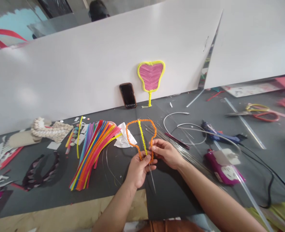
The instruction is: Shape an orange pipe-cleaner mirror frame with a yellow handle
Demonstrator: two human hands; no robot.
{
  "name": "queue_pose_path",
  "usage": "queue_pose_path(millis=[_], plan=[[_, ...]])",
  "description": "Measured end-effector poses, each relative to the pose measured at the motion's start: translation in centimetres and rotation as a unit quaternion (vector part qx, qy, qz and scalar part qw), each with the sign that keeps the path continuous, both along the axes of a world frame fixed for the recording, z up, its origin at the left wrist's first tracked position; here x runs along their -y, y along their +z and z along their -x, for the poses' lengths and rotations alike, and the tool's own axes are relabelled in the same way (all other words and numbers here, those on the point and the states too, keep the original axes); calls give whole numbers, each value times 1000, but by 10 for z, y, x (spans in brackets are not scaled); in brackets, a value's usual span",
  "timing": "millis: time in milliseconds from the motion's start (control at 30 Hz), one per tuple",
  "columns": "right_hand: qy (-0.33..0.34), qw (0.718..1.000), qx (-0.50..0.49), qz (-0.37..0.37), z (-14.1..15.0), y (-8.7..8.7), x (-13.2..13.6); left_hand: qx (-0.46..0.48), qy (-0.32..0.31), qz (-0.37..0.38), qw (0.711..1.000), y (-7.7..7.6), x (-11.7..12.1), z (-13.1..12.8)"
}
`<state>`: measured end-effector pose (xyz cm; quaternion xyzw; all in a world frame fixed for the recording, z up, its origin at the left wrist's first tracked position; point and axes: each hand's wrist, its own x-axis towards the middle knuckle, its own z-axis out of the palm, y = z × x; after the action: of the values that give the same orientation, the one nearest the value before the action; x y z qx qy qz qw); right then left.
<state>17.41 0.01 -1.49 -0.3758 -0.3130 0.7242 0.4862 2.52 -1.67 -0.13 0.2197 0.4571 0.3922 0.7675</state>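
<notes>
Between my hands is an orange pipe-cleaner frame (127, 130), bent into a rounded outline that narrows toward the bottom. A yellow twisted pipe cleaner (141, 135) runs down its middle, and a thin bare wire (152, 180) sticks out below. My left hand (139, 169) grips the frame's lower end with thumb and fingers closed. At the right side of the orange outline, my right hand (165, 153) pinches the pipe cleaner between thumb and forefinger. Left of them lies a bundle of coloured pipe cleaners (91, 158). A white tissue (123, 138) lies behind the frame's left side.
A yellow-edged pink shape (152, 77) and a phone (128, 95) lean against the white partition (84, 64). To the right lie loose wires (188, 153), a blue glue gun (221, 133), scissors (258, 112) and a purple power strip (224, 169). Headbands (42, 170) lie left.
</notes>
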Motion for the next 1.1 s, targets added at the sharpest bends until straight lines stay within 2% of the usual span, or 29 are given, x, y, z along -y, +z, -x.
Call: queue_pose_path(millis=[200,400,533,667,833,967,1033,1100], plan=[[2,999,-33,-19,-3,0,-2,37,-21,45,998,2,2,1],[-30,996,-13,-80,7,-3,-1,62,32,50,996,1,3,-3],[-31,996,-11,-80,11,-5,-2,62,51,52,995,-1,1,-4],[-8,999,-33,-42,8,-4,-3,62,22,22,998,0,1,-3],[-10,999,-20,-38,-2,2,-3,34,-12,7,999,1,1,1],[-55,998,-20,-24,-7,2,-6,-27,-6,-22,999,0,1,3],[-109,994,1,-31,-10,1,-8,-54,-10,-33,998,0,0,3],[-180,979,64,-66,-13,0,-10,-80,-9,-45,996,-1,0,2]])
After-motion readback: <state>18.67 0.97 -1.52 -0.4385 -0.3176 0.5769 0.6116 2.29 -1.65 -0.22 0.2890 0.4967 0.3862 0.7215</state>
